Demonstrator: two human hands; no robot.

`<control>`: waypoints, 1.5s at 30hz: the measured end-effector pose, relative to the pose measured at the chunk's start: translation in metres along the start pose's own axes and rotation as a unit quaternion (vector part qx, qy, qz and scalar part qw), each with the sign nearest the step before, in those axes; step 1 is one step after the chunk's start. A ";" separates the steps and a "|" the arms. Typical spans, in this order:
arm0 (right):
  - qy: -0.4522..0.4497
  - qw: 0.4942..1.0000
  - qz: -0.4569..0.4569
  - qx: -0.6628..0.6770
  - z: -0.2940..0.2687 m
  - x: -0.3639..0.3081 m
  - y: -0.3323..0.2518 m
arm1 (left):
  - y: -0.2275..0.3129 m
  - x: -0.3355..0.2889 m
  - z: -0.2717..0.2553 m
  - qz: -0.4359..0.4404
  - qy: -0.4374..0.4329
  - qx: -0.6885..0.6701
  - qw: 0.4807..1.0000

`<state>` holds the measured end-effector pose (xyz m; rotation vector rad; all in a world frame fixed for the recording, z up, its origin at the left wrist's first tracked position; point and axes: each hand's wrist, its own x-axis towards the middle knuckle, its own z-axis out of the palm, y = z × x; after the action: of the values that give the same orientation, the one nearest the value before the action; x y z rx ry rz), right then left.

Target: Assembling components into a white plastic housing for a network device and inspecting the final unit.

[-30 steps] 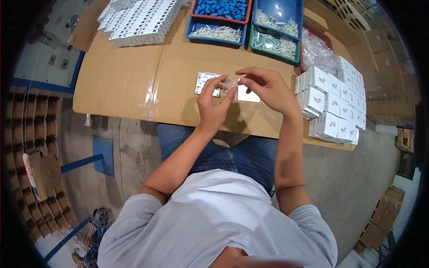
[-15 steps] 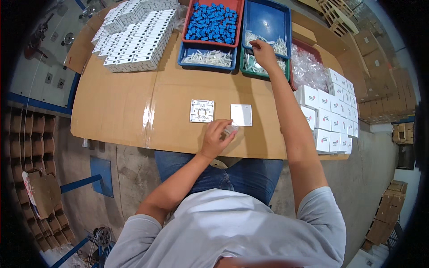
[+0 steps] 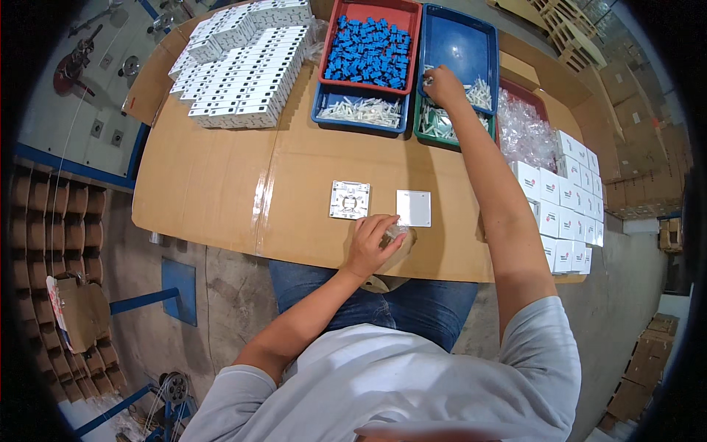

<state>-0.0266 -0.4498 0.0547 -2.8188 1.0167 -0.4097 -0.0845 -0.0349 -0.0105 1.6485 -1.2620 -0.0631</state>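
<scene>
My left hand [image 3: 370, 248] is closed around a small crumpled clear plastic bag [image 3: 396, 232] near the table's front edge. Just beyond it lies a square white frame with a metal inner mechanism [image 3: 350, 200]. To the right of that frame rests a flat white square plate [image 3: 414, 208]. My right hand [image 3: 445, 87] reaches far forward into a blue tray [image 3: 458, 43], over small white slender pieces [image 3: 479, 94] at its near end. Its fingers are curled together, and what they pinch is too small to make out.
A red tray of blue parts [image 3: 368, 50] overlaps a blue tray of white pieces [image 3: 361, 110]. A green tray [image 3: 440, 140] sits below my right wrist. Clear bags [image 3: 524, 129] and stacked white boxes [image 3: 563, 195] stand right; white switch units [image 3: 243, 74] are stacked left.
The whole view has shifted, so everything sits a little lower and further right. My left hand still holds the plastic bag, and my right hand stays at the white pieces with its fingers drawn in.
</scene>
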 end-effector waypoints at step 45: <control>0.066 0.996 0.060 0.029 0.002 -0.004 0.032 | 0.002 -0.005 0.000 0.014 0.002 0.020 1.000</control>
<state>-0.0479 -0.4717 0.0454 -2.6927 1.1723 -0.6071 -0.0888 -0.0312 -0.0115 1.6645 -1.2909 -0.0165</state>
